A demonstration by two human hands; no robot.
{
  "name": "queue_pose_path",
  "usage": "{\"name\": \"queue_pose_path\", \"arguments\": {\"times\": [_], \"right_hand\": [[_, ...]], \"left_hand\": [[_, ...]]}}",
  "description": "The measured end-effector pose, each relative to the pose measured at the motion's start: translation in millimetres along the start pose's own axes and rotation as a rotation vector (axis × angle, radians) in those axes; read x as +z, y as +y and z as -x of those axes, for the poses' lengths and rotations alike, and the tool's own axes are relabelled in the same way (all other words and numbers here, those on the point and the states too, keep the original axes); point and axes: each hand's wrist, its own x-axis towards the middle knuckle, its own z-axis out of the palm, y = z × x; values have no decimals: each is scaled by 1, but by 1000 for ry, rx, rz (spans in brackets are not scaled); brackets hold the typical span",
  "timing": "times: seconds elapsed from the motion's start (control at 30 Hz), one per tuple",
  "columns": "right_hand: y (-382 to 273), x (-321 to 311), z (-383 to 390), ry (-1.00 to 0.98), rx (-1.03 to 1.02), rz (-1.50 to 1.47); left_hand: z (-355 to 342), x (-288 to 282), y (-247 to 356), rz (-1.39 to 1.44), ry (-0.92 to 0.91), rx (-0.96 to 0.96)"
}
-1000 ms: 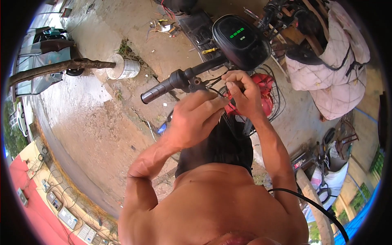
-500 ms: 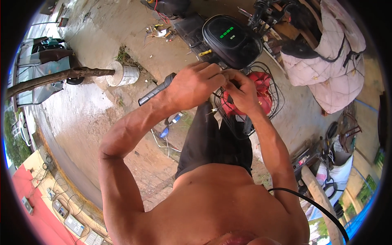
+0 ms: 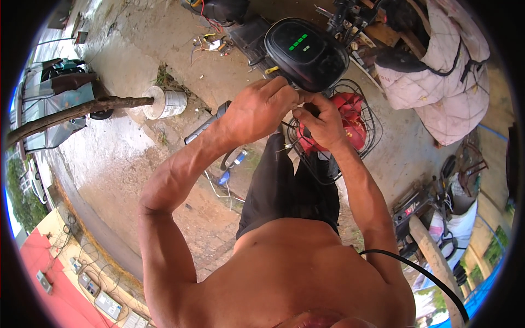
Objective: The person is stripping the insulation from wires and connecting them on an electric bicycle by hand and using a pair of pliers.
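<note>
1. Display unit (image 3: 306, 54) as landmark: black, rounded, green bars lit, just beyond both hands.
2. Left hand (image 3: 260, 109) below and left of display unit: fingers curled, tips pointing toward the other hand; cannot tell what, if anything, is pinched there.
3. Right hand (image 3: 324, 121) below display unit: thumb and forefinger bent toward the left fingertips, meeting or nearly so; cannot tell whether closed on anything.
4. Dark cable (image 3: 287, 125) below display unit, in the gap between both hands; ends hidden, so cannot tell which hand is nearer to them.
5. Handlebar grip (image 3: 202, 129) left of and below display unit, long axis slanting up and rightward toward it; runs behind left hand and forearm, so left hand nearer.
6. Red bundle (image 3: 355, 134) below and right of display unit; right hand nearer.
</note>
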Motion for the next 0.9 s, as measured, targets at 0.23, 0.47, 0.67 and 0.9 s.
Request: {"name": "queue_pose_path", "arguments": {"times": [0.23, 0.47, 0.67, 0.9], "right_hand": [[13, 10, 0, 107, -84, 19], [5, 23, 0, 198, -47, 32], [11, 28, 0, 264, -154, 78], [4, 35, 3, 254, -171, -28]], "left_hand": [[1, 6, -5, -12, 10, 7], [2, 7, -4, -64, 18, 34], [1, 3, -2, 11, 39, -33], [4, 0, -6, 271, 133, -130]]}}
